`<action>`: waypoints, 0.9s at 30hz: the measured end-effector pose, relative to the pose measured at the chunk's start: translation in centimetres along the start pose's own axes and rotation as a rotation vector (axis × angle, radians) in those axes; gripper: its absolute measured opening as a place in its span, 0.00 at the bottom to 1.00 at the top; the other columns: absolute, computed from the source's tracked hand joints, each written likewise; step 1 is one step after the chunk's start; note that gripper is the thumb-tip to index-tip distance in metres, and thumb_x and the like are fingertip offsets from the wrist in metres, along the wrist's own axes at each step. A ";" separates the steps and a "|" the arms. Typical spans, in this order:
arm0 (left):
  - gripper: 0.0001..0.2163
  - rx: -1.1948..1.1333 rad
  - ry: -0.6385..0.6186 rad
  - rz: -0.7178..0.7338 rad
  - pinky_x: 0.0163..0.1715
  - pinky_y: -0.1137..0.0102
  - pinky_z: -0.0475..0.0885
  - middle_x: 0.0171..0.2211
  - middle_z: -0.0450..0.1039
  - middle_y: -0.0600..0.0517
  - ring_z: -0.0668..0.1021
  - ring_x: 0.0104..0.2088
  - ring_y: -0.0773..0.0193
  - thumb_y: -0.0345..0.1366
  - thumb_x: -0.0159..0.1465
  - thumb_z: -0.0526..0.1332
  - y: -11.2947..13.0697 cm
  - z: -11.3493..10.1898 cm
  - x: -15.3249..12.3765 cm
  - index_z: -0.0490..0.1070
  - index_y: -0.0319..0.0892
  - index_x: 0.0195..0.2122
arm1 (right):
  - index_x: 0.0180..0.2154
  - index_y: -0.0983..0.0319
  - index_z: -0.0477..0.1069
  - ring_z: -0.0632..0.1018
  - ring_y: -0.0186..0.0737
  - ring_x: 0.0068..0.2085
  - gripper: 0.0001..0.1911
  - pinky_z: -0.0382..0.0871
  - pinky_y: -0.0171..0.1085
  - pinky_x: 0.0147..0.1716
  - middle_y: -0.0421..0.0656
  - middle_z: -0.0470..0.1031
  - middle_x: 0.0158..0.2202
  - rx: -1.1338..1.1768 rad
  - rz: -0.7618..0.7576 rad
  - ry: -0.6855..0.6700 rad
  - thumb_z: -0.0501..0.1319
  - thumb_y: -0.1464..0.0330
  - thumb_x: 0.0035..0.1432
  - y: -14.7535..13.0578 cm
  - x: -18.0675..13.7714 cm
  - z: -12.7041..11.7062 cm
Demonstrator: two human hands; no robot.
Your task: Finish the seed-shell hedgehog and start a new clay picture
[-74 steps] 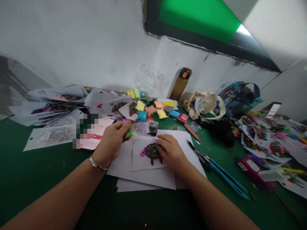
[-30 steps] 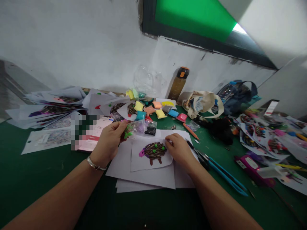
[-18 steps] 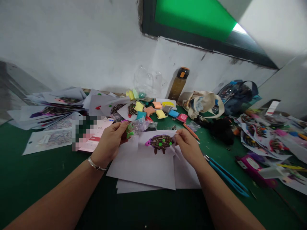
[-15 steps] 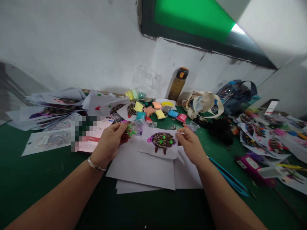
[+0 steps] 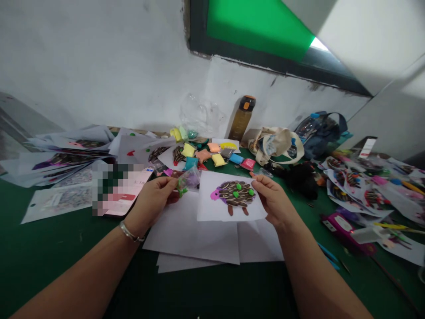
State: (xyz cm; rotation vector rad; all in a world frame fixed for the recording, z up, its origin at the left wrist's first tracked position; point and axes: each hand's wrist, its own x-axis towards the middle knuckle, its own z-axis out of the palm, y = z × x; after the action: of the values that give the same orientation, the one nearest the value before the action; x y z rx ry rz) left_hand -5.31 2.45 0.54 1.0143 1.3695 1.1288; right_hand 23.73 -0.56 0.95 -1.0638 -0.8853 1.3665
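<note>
My right hand (image 5: 274, 199) pinches the right edge of a small white sheet (image 5: 212, 210) and holds it tilted up off the table. On the sheet is a hedgehog picture (image 5: 235, 193) with a dark striped body, a pink-purple head and green dots. My left hand (image 5: 151, 201) is closed on a clear plastic bag (image 5: 187, 180) with green clay showing at its lower end. A metal bracelet sits on my left wrist. Both hands hover over a stack of white papers (image 5: 195, 237) on the green table (image 5: 49, 248).
Small coloured clay packets (image 5: 212, 155) lie behind the papers, near a brown bottle (image 5: 241, 117) against the wall. Paper sheets pile up at left (image 5: 66, 150). A cloth bag (image 5: 275, 144), blue bag (image 5: 320, 130) and more craft pictures (image 5: 358, 190) sit to the right.
My right hand left the hedgehog, took the sheet by its right edge and lifted it off the stack toward me. My left hand kept hold of the bag.
</note>
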 end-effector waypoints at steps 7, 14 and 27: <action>0.24 0.347 -0.066 0.041 0.20 0.71 0.71 0.23 0.77 0.52 0.78 0.21 0.60 0.47 0.55 0.65 0.6 0.5 -1.2 0.71 0.46 0.53 | 0.31 0.59 0.67 0.71 0.32 0.21 0.14 0.65 0.31 0.21 0.35 0.71 0.23 0.028 0.018 0.005 0.69 0.64 0.46 -0.1 -0.3 0.6; 0.15 0.582 0.002 0.392 0.24 0.73 0.63 0.37 0.79 0.51 0.77 0.27 0.59 0.48 0.56 0.64 2.0 0.4 -3.2 0.78 0.51 0.43 | 0.31 0.59 0.67 0.70 0.32 0.20 0.14 0.63 0.30 0.19 0.35 0.71 0.22 -0.006 0.046 0.001 0.69 0.62 0.45 0.2 -0.8 1.9; 0.13 -0.048 -0.403 -0.140 0.16 0.76 0.59 0.18 0.65 0.57 0.66 0.16 0.71 0.44 0.54 0.67 2.2 1.2 -4.0 0.69 0.41 0.21 | 0.33 0.59 0.68 0.72 0.32 0.22 0.13 0.66 0.31 0.21 0.36 0.72 0.23 0.045 0.044 0.010 0.69 0.64 0.48 0.6 -1.9 3.3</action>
State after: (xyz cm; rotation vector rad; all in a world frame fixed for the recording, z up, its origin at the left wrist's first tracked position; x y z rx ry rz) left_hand -3.75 -0.86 3.49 1.0282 1.0659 0.7964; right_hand 20.32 -2.24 1.63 -1.0604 -0.8241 1.4105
